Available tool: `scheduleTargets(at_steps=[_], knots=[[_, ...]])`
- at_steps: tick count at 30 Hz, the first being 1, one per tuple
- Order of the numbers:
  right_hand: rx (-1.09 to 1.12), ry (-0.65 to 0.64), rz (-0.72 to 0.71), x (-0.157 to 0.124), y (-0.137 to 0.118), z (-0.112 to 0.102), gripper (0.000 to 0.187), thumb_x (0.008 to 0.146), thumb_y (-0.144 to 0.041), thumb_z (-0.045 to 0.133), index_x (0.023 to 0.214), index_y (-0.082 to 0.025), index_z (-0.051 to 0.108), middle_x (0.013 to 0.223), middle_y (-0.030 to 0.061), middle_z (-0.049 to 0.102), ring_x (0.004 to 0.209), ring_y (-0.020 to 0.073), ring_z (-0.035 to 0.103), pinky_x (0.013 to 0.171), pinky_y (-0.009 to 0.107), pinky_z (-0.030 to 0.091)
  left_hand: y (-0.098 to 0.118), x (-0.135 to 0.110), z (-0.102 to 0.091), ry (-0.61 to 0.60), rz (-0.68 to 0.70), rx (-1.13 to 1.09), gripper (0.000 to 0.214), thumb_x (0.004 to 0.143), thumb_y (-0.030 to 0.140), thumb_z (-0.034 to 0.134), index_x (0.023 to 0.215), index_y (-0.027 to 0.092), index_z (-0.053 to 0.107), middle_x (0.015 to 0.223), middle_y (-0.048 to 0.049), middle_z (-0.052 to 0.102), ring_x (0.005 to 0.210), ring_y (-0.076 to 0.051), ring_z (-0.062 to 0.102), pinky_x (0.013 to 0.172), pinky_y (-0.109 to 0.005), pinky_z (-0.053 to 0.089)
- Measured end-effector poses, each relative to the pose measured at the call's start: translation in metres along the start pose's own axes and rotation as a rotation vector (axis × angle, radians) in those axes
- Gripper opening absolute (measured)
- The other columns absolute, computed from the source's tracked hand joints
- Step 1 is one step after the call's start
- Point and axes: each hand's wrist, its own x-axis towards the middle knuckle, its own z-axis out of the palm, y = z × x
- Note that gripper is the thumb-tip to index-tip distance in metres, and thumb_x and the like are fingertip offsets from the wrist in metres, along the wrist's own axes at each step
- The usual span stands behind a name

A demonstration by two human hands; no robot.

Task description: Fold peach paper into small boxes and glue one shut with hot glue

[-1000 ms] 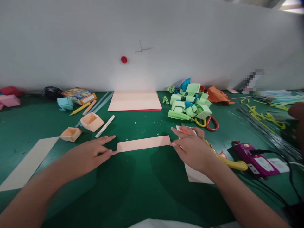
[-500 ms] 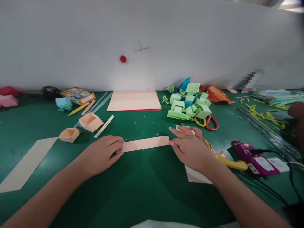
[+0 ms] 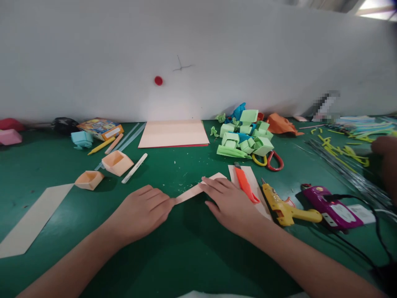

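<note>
We see two bare hands on a green desk (image 3: 186, 256). Our left hand (image 3: 141, 213) lies palm down, fingers loosely curled, fingertips pinning the near end of a peach paper strip (image 3: 198, 189). Our right hand (image 3: 228, 203) rests flat and open on the strip's middle. The strip lies slanted between them. Just right sit an orange utility knife (image 3: 245, 186) and a yellow glue gun (image 3: 287, 207).

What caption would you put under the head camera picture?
Left hand and right hand press a peach paper strip on the green table.
</note>
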Motion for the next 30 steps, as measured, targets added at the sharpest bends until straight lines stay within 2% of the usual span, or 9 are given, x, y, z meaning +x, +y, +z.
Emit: scheduleTargets(at_steps=[4,7,11,15,20,25,28,30], knots=[[0.048,-0.028,-0.060,0.003,0.002,0.006,0.037,0.099,-0.012,0.045,0.128,-0.019,0.067,0.145,0.0082,0.060,0.124,0.0271,0.058,0.104,0.045,0.052,0.014,0.004,-0.001,0.122,0.135,-0.072,0.025,0.097,0.011,0.055,0.119,0.013,0.065,0.094,-0.0038,0.076,0.081,-0.016,0.067,0.072,-0.032,0.049],[0.072,-0.018,-0.037,0.003,0.008,0.008,0.036,0.098,-0.009,0.048,0.124,-0.021,0.070,0.146,0.0079,0.059,0.127,0.0266,0.059,0.104,0.044,0.054,0.018,0.003,-0.001,0.146,0.181,-0.115,0.026,0.095,0.013,0.062,0.121,0.013,0.064,0.103,-0.0055,0.077,0.088,-0.016,0.068,0.076,-0.032,0.052],[0.106,0.022,-0.001,0.001,0.014,0.010,0.035,0.098,-0.010,0.047,0.121,-0.022,0.071,0.152,0.0083,0.053,0.128,0.0254,0.060,0.105,0.043,0.054,0.015,0.003,-0.002,0.121,0.175,-0.157,0.029,0.095,0.009,0.056,0.123,0.013,0.063,0.110,-0.0077,0.076,0.093,-0.018,0.069,0.079,-0.034,0.054],[0.132,0.018,-0.079,0.003,0.014,0.011,0.035,0.100,-0.012,0.045,0.121,-0.020,0.071,0.156,0.0100,0.047,0.137,0.0264,0.051,0.110,0.044,0.050,0.013,0.005,0.000,0.151,0.168,-0.180,0.025,0.095,0.006,0.052,0.115,0.013,0.067,0.101,-0.0072,0.076,0.089,-0.018,0.069,0.078,-0.033,0.054],[0.125,-0.030,-0.154,0.005,0.009,0.007,0.041,0.098,-0.008,0.044,0.132,-0.019,0.065,0.162,0.0104,0.037,0.148,0.0309,0.033,0.115,0.050,0.043,0.018,0.004,0.004,0.086,0.172,-0.238,0.019,0.095,0.009,0.056,0.108,0.014,0.068,0.093,-0.0060,0.074,0.086,-0.019,0.065,0.079,-0.034,0.052],[0.133,-0.060,-0.175,0.000,-0.003,-0.006,0.039,0.096,-0.022,0.056,0.135,-0.025,0.060,0.166,0.0084,0.030,0.147,0.0362,0.029,0.113,0.060,0.038,0.022,0.005,0.008,0.031,0.098,-0.296,0.015,0.097,0.011,0.055,0.103,0.017,0.068,0.091,-0.0038,0.072,0.084,-0.017,0.063,0.076,-0.033,0.049],[0.209,-0.104,-0.221,-0.002,-0.013,-0.012,0.027,0.092,-0.030,0.066,0.118,-0.029,0.066,0.164,0.0026,0.036,0.145,0.0336,0.032,0.113,0.058,0.034,0.027,0.007,0.010,0.001,0.031,-0.268,0.017,0.099,0.013,0.052,0.100,0.018,0.068,0.095,-0.0030,0.072,0.084,-0.017,0.061,0.075,-0.033,0.046],[0.251,-0.103,-0.237,-0.003,-0.019,-0.013,0.023,0.088,-0.034,0.072,0.109,-0.027,0.067,0.156,0.0030,0.047,0.141,0.0303,0.037,0.114,0.054,0.032,0.032,0.008,0.011,-0.011,0.022,-0.223,0.018,0.100,0.013,0.050,0.096,0.018,0.068,0.094,-0.0030,0.071,0.080,-0.017,0.059,0.072,-0.033,0.045]])
